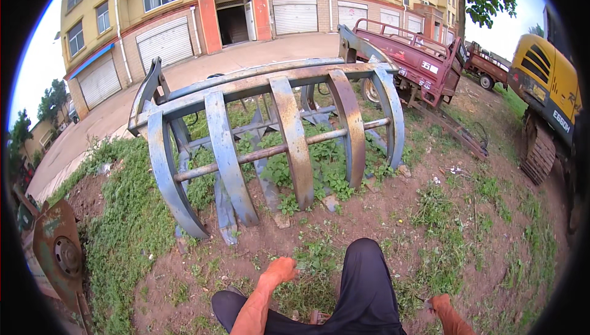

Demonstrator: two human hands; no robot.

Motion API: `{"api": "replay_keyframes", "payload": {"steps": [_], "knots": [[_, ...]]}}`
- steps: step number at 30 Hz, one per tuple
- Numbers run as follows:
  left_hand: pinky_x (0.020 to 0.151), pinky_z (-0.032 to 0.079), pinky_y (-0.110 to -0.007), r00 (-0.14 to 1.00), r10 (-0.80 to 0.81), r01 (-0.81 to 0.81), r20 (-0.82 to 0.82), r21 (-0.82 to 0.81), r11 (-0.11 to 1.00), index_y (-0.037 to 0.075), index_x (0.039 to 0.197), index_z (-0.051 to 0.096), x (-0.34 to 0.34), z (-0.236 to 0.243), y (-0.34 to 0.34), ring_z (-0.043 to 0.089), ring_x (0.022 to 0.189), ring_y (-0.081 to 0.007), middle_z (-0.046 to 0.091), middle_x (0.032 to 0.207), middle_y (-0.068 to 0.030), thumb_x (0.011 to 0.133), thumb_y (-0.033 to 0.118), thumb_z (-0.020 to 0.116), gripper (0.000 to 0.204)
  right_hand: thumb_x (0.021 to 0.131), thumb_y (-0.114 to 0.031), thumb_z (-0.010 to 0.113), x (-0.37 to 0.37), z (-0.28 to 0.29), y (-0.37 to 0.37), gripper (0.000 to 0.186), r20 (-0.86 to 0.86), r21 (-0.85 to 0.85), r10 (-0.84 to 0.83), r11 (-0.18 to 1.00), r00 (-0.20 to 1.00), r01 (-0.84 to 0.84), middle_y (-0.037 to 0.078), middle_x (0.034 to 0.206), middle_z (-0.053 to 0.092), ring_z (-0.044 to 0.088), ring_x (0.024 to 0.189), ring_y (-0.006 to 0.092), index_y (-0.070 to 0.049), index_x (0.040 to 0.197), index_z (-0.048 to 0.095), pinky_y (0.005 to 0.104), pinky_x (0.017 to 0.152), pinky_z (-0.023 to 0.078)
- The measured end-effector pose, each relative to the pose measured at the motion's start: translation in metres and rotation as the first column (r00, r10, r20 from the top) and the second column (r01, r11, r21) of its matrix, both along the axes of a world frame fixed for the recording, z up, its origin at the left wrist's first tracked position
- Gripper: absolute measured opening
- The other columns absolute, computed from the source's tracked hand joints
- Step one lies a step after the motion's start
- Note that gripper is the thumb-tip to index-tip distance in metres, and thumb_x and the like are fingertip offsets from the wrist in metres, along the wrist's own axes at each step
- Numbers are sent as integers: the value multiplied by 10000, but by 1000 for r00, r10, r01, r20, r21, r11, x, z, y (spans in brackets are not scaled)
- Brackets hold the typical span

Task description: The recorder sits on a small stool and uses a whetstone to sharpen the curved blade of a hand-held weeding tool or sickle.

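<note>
I am low over weedy ground, my knees in dark trousers. My left hand is closed above a clump of green weeds; whatever is in its curled fingers, if anything, is hidden. Down to the right, by my right knee, my right hand is closed too, and a small thin dark thing sticks out on its left side, too small to name. Ahead of both hands stands a large steel grapple with curved tines, its blue paint worn to rust. Neither hand touches it.
Rusty machine part at left. A red cargo vehicle stands behind the grapple, with a steel beam lying near it. On the right is a yellow tracked excavator. A yellow building lines the far side of the paved yard.
</note>
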State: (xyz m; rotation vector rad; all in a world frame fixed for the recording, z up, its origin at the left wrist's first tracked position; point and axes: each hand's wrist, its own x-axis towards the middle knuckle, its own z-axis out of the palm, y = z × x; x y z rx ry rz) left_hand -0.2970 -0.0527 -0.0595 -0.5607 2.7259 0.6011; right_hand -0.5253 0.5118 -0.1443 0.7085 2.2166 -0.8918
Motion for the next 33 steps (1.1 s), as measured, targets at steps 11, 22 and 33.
{"api": "replay_keyframes", "payload": {"steps": [11, 22, 33], "knots": [[847, 509, -489, 995, 22, -21, -100, 13, 1000, 55, 962, 690, 2, -7, -5, 640, 972, -397, 683, 961, -209, 840, 330, 658, 302, 813, -18, 662, -11, -25, 13, 258, -48, -19, -37, 999, 998, 37, 226, 566, 597, 560, 370, 284, 94, 608, 554, 373, 284, 341], [847, 512, -486, 998, 18, -18, -63, -5, 1000, 48, 966, 689, 2, -10, -6, 642, 975, -395, 683, 969, -210, 849, 348, 655, 324, 851, -66, 672, -22, -17, 5, 267, 52, 54, -104, 993, 993, 101, 222, 588, 616, 560, 381, 259, 98, 655, 595, 368, 303, 353], [834, 508, -498, 996, 9, -10, -87, -5, 1000, 46, 948, 685, 2, -6, -5, 641, 964, -403, 683, 951, -210, 844, 311, 663, 286, 837, -28, 672, -23, -18, 11, 213, 31, -20, -119, 993, 992, 120, 235, 631, 618, 594, 423, 294, 120, 713, 582, 378, 311, 353]]}}
